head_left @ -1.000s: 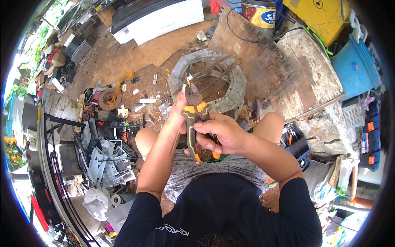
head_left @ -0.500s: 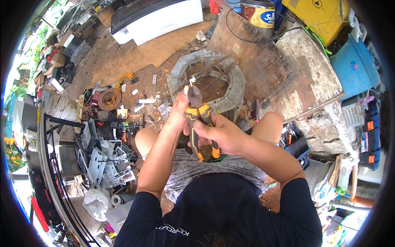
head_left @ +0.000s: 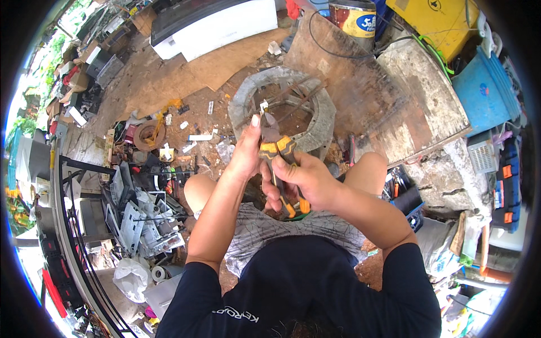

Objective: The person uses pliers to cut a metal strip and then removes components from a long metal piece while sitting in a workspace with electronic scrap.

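Note:
My right hand is wrapped round the handles of yellow-and-black pliers, diagonal cutters by the look of the short, broad jaws. The handles are squeezed nearly together, and the metal jaws point up and away from me. Close against the jaws, my left hand has its thumb upright and its fingers closed. A small white piece sticks out just past that thumb and the jaw tips. Most of what the left fingers grip is hidden. Both hands are above my lap, in front of an octagonal concrete ring.
Rusty rods lie across the ring. Scrap metal and plastic parts pile up at left, beside a black metal frame. Wooden boards, a blue bin and a paint bucket stand at right and far right.
The right hand has squeezed the plier handles closer together. The pliers have shifted slightly right and turned, and the left thumb now covers part of the jaws.

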Action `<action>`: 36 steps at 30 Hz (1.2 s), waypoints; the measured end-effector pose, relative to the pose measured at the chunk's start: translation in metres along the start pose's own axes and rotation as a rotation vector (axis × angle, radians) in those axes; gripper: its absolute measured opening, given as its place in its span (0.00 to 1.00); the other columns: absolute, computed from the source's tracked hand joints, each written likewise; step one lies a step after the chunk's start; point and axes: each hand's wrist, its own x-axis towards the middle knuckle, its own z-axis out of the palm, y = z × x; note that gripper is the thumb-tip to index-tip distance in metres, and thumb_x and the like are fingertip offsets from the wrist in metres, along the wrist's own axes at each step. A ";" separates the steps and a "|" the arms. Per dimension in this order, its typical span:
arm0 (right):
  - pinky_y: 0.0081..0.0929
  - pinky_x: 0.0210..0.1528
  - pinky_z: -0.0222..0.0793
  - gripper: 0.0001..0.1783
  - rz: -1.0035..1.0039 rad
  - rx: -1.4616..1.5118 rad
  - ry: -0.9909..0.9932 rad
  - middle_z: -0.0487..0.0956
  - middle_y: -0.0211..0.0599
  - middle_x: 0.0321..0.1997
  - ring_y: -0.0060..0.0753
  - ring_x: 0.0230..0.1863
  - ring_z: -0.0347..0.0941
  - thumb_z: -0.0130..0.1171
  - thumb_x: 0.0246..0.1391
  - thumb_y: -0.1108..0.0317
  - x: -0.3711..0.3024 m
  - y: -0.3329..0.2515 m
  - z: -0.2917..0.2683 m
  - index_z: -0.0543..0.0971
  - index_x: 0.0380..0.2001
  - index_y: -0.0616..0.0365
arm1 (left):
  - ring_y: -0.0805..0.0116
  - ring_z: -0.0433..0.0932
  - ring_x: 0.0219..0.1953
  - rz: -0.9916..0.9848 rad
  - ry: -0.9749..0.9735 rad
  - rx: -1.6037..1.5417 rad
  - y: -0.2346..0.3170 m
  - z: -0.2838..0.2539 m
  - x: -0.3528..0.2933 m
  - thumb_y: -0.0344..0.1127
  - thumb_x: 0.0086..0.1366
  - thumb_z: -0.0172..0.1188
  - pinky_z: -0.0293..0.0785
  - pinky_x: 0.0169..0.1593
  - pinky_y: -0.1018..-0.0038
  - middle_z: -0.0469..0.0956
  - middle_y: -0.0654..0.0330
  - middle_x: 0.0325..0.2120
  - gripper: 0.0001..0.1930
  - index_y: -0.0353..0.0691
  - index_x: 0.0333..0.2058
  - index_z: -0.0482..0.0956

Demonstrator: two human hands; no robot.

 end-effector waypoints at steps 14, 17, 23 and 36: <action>0.25 0.35 0.72 0.13 -0.179 -0.382 0.416 0.76 0.35 0.31 0.29 0.30 0.76 0.59 0.56 0.61 -0.037 -0.040 -0.068 0.71 0.37 0.57 | 0.78 0.50 0.14 -0.014 -0.117 -0.131 0.013 0.000 0.016 0.72 0.64 0.32 0.47 0.21 0.80 0.52 0.72 0.10 0.35 0.49 0.11 0.55; 0.41 0.46 0.77 0.17 -0.272 -0.041 0.441 0.73 0.36 0.40 0.35 0.38 0.76 0.63 0.49 0.74 -0.048 -0.017 -0.078 0.69 0.41 0.55 | 0.78 0.49 0.13 -0.015 -0.129 -0.303 0.018 -0.001 0.019 0.73 0.63 0.32 0.47 0.21 0.80 0.52 0.72 0.09 0.36 0.50 0.10 0.55; 0.47 0.47 0.75 0.27 0.081 0.270 0.544 0.73 0.37 0.41 0.40 0.45 0.74 0.59 0.48 0.77 -0.068 0.055 -0.090 0.64 0.52 0.51 | 0.79 0.51 0.13 -0.094 -0.143 -0.346 0.028 -0.006 0.019 0.78 0.59 0.34 0.49 0.25 0.80 0.52 0.73 0.08 0.36 0.53 0.09 0.54; 0.33 0.45 0.76 0.36 0.252 -0.420 0.651 0.75 0.39 0.40 0.34 0.43 0.75 0.52 0.47 0.83 -0.089 0.085 -0.089 0.56 0.61 0.61 | 0.79 0.50 0.12 -0.115 -0.094 -0.340 0.022 -0.013 0.019 0.78 0.58 0.35 0.50 0.25 0.81 0.52 0.73 0.08 0.36 0.53 0.09 0.53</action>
